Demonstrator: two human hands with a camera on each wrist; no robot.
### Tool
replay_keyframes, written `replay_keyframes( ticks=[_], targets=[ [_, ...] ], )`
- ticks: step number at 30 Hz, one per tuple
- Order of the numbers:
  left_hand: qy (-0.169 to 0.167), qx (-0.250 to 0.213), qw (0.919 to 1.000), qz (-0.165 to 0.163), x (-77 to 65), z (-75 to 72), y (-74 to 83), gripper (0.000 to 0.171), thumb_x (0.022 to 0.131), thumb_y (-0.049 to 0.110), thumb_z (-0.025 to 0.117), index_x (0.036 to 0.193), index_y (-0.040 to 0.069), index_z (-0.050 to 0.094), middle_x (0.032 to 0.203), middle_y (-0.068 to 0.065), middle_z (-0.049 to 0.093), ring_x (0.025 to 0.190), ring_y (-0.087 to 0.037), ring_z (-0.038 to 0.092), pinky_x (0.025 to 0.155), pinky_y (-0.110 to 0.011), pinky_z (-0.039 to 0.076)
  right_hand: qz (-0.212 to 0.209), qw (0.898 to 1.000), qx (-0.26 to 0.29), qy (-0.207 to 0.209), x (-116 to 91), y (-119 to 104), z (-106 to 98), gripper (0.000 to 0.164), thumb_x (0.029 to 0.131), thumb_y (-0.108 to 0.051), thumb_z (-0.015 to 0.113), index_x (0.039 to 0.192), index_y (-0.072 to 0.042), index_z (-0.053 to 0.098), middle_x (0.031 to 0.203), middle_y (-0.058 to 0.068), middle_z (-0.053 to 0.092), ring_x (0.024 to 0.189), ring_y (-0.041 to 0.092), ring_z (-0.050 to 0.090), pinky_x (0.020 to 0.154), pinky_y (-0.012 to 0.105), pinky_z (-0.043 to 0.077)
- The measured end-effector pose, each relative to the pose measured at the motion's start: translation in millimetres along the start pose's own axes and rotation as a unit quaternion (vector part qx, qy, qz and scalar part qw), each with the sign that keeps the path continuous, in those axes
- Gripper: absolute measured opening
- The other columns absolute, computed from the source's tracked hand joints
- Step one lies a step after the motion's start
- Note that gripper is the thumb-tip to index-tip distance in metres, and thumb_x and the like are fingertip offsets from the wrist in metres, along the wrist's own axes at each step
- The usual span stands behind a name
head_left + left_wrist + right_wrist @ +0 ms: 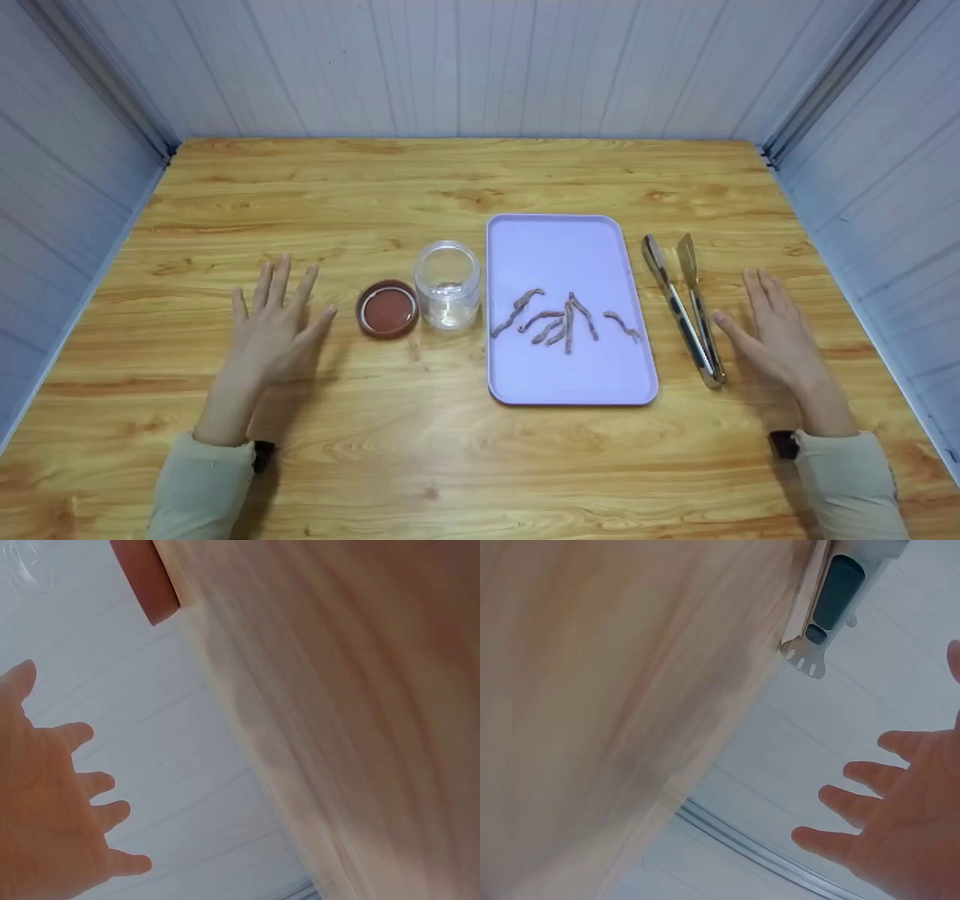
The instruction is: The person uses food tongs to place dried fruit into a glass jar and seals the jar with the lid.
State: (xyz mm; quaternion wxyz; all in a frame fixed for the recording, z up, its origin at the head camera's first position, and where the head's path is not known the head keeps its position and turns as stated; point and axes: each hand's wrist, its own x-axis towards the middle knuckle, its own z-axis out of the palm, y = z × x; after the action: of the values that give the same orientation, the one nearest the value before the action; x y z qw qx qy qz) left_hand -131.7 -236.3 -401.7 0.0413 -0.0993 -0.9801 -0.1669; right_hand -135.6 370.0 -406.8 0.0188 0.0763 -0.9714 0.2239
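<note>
- Right hand: fingers extended, released; tongs lie just left of its thumb.
- Left hand: fingers spread, released; brown lid lies right of its thumb.
- Clear jar: upright, just right of the lid.

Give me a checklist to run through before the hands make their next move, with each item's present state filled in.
1. Both hands free: ok; the left hand and right hand are spread and hold nothing.
2. Jar upright and uncovered: ok.
3. Lid off the jar: ok; it lies on the table just left of it.
4. Brown pieces all on the tray: ok; they lie loose on its surface.
5. Tongs in hand: not ok; they lie on the table between the tray and the right hand.
6. Jar's inside dry: cannot tell; reflections hide it.
</note>
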Motion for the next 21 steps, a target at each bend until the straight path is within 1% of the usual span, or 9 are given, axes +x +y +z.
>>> replay_keyframes(
  ticks=[2, 5, 7, 9, 12, 16, 17, 19, 21],
  targets=[
    [0.021, -0.015, 0.9996, 0.012, 1.0, -0.3, 0.1, 0.064, 0.091, 0.050, 0.033, 0.141, 0.013, 0.020, 0.144, -0.017, 0.005, 0.130, -0.031, -0.004, 0.093, -0.061, -0.007, -0.006, 0.999, 0.027, 0.023, 0.7, -1.2, -0.1, 0.072, 0.090, -0.037, 0.046, 0.142, -0.010, 0.003, 0.143, 0.022, 0.003, 0.128, 0.040, 0.000, 0.096, 0.059, -0.002],
    [0.077, -0.055, 0.9945, 0.045, 4.2, 0.1, 1.7, 0.061, 0.090, 0.042, 0.044, 0.138, 0.007, 0.028, 0.140, -0.022, 0.019, 0.127, -0.038, 0.014, 0.094, -0.061, 0.008, -0.016, 0.993, 0.097, 0.067, 2.1, -4.1, 0.3, 0.069, 0.089, -0.028, 0.052, 0.141, -0.007, 0.012, 0.139, 0.025, 0.016, 0.125, 0.043, 0.014, 0.095, 0.060, 0.010],
    [0.109, -0.097, 0.9873, 0.064, 6.8, 0.5, 4.0, 0.059, 0.088, 0.035, 0.051, 0.135, 0.004, 0.032, 0.136, -0.022, 0.026, 0.122, -0.040, 0.023, 0.093, -0.059, 0.017, -0.015, 0.985, 0.149, 0.090, 3.5, -6.8, 1.0, 0.067, 0.088, -0.023, 0.055, 0.140, -0.005, 0.017, 0.137, 0.024, 0.023, 0.122, 0.042, 0.022, 0.092, 0.061, 0.018],
    [0.126, -0.157, 0.9769, 0.073, 8.5, 0.6, 7.7, 0.059, 0.086, 0.028, 0.057, 0.134, 0.003, 0.033, 0.132, -0.020, 0.032, 0.118, -0.038, 0.030, 0.091, -0.056, 0.025, -0.004, 0.976, 0.191, 0.106, 4.9, -10.0, 2.3, 0.065, 0.087, -0.020, 0.056, 0.139, -0.005, 0.020, 0.135, 0.020, 0.028, 0.120, 0.038, 0.029, 0.090, 0.058, 0.027],
    [0.121, -0.265, 0.9549, 0.057, 9.5, -0.4, 17.0, 0.061, 0.083, 0.019, 0.062, 0.135, 0.005, 0.032, 0.130, -0.016, 0.035, 0.118, -0.033, 0.034, 0.090, -0.053, 0.030, 0.020, 0.967, 0.228, 0.110, 7.8, -14.7, 4.7, 0.063, 0.088, -0.019, 0.055, 0.139, -0.005, 0.021, 0.133, 0.017, 0.032, 0.116, 0.032, 0.035, 0.087, 0.050, 0.034],
    [0.092, -0.397, 0.9125, 0.031, 10.1, -6.7, 38.5, 0.066, 0.082, 0.008, 0.063, 0.136, 0.004, 0.026, 0.131, -0.016, 0.033, 0.117, -0.034, 0.035, 0.090, -0.051, 0.032, 0.036, 0.963, 0.248, 0.096, 10.7, -18.2, 8.3, 0.064, 0.088, -0.019, 0.055, 0.139, -0.003, 0.020, 0.130, 0.020, 0.033, 0.112, 0.032, 0.039, 0.084, 0.036, 0.037],
    [0.082, -0.423, 0.9021, 0.028, 10.4, -8.5, 44.5, 0.067, 0.081, 0.005, 0.062, 0.137, 0.003, 0.024, 0.131, -0.017, 0.032, 0.117, -0.035, 0.035, 0.091, -0.050, 0.032, 0.038, 0.963, 0.252, 0.092, 11.1, -18.9, 9.2, 0.064, 0.088, -0.019, 0.055, 0.139, -0.003, 0.020, 0.129, 0.021, 0.034, 0.111, 0.032, 0.040, 0.084, 0.033, 0.038],
    [0.060, -0.461, 0.8852, 0.023, 11.3, -11.9, 56.0, 0.069, 0.082, 0.002, 0.061, 0.137, 0.002, 0.020, 0.131, -0.020, 0.030, 0.117, -0.036, 0.034, 0.091, -0.049, 0.033, 0.034, 0.963, 0.256, 0.081, 11.2, -20.4, 10.9, 0.065, 0.087, -0.019, 0.056, 0.138, -0.003, 0.020, 0.128, 0.021, 0.034, 0.111, 0.033, 0.040, 0.081, 0.025, 0.038],
    [0.043, -0.484, 0.8735, 0.020, 13.4, -12.3, 64.9, 0.070, 0.082, 0.000, 0.060, 0.137, 0.001, 0.018, 0.130, -0.023, 0.028, 0.117, -0.037, 0.034, 0.091, -0.048, 0.033, 0.028, 0.962, 0.261, 0.074, 11.1, -22.9, 12.6, 0.065, 0.087, -0.019, 0.057, 0.138, -0.004, 0.021, 0.127, 0.021, 0.035, 0.110, 0.034, 0.040, 0.078, 0.019, 0.039]
  ],
)
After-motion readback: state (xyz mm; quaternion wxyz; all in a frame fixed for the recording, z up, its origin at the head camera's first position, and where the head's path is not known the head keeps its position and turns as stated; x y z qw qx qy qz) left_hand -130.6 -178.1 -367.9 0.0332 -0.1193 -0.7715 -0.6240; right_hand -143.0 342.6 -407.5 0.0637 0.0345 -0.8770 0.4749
